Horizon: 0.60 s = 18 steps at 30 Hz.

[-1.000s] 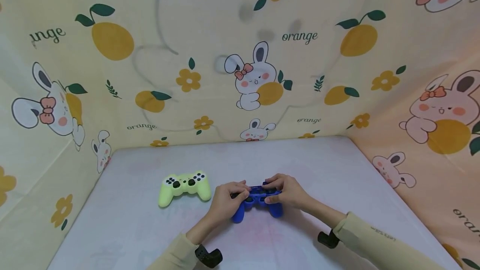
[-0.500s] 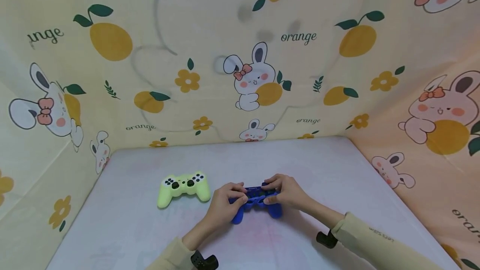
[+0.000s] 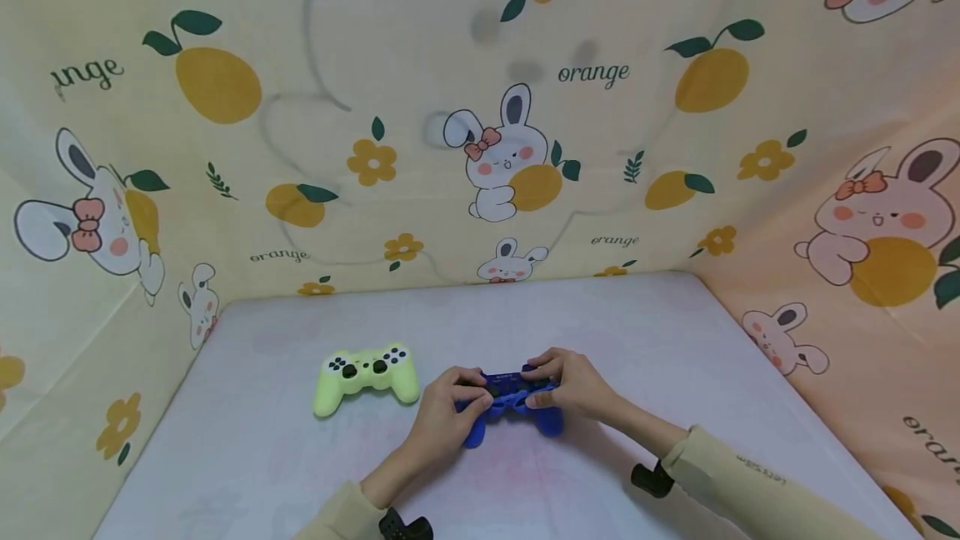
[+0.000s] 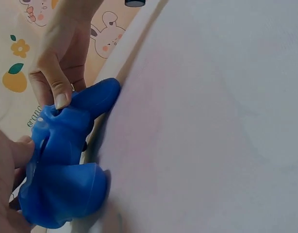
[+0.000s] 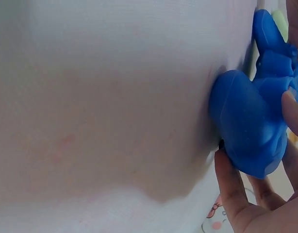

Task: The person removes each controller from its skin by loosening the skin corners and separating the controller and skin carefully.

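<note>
A game controller with a dark face (image 3: 504, 382) lies on the white table, partly inside a blue silicone cover (image 3: 513, 403). The cover's upper edge is pulled down, baring the controller's face. My left hand (image 3: 441, 412) grips the left end, its thumb on the cover's edge. At the right end my right hand (image 3: 576, 383) holds the controller, with the thumb pressing the rim and the fingers over the far side. In both wrist views the blue cover (image 4: 61, 145) hides most of the controller. Left of my hands sits a light green controller (image 3: 367, 375) with black thumbsticks.
The white tabletop (image 3: 262, 457) spreads around the controllers. A patterned curtain (image 3: 420, 65) with bunnies and oranges encloses the back and both sides. Black wrist cameras (image 3: 651, 480) sit at my sleeves.
The blue cover's edge has been drawn toward me, so more of the controller's dark face shows. My left hand has shifted slightly left. The green controller stays put on the table.
</note>
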### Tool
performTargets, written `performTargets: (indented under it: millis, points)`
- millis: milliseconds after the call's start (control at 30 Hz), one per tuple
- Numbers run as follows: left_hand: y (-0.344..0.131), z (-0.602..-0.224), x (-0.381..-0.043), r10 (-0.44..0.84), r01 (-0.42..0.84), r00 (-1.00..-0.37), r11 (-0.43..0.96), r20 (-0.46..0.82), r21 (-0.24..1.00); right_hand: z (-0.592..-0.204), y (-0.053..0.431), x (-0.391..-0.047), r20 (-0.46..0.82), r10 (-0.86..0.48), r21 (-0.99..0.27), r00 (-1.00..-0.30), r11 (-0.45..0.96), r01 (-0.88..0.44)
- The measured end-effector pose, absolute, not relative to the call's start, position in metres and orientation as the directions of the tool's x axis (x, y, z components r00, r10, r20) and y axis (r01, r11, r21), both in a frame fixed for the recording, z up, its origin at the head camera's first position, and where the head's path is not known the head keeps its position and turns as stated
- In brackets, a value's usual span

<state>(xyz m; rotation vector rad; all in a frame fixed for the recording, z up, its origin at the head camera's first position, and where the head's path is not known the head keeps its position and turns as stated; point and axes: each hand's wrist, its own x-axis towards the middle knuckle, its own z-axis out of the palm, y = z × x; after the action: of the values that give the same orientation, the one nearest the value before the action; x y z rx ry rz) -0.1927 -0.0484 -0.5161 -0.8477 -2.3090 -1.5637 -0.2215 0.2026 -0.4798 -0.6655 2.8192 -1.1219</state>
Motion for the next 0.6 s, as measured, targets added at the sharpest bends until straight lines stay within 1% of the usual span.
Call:
performTargets:
  millis: [167, 333, 600]
  points:
    - [-0.048, -0.518, -0.193, 0.320, 0.587, -0.804, 0.294, 0.501, 0.754, -0.481, 0.203, -0.222, 0.123, -0.402, -0.663, -0.907, 0.647, -0.377]
    - [-0.049, -0.519, -0.192, 0.309, 0.595, -0.802, 0.355, 0.511, 0.721, -0.484, 0.204, -0.221, 0.129, -0.403, -0.658, -0.906, 0.649, -0.382]
    - [-0.053, -0.520, -0.189, 0.257, 0.564, -0.825, 0.421, 0.503, 0.710, -0.491, 0.207, -0.219, 0.150, -0.402, -0.689, -0.903, 0.613, -0.387]
